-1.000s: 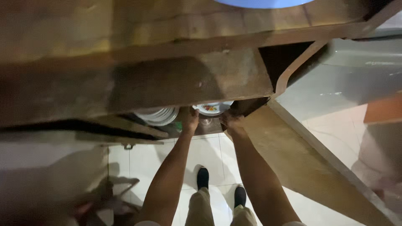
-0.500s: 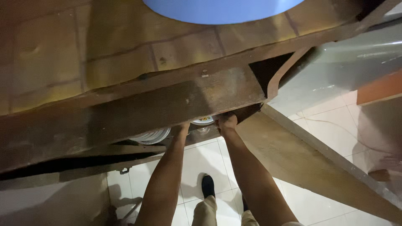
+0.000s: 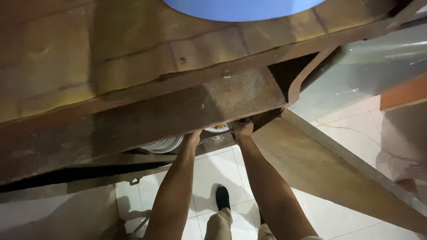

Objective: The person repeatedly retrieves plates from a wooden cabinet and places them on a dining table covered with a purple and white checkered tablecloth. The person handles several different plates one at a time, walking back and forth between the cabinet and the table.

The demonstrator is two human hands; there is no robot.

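Both my arms reach down into a low wooden cabinet under a wooden counter point(image 3: 133, 75). My right hand point(image 3: 242, 128) is curled at the near edge of a patterned plate point(image 3: 218, 128) on the shelf; only a sliver of that plate shows. My left hand point(image 3: 194, 134) is mostly hidden under the counter's front board point(image 3: 147, 120), so its fingers cannot be seen. A stack of white plates point(image 3: 162, 144) lies just left of my left wrist, partly covered by the board.
An open wooden cabinet door point(image 3: 329, 169) swings out at the right. A blue round object point(image 3: 242, 8) sits on the counter at the top. White floor tiles point(image 3: 209, 169) and my black shoe point(image 3: 223, 197) are below. A grey-white surface point(image 3: 373, 58) is at the upper right.
The view has tilted so the counter fills more of it, hiding the shelf. My hands sit deeper under the front board, and less of the plates shows.
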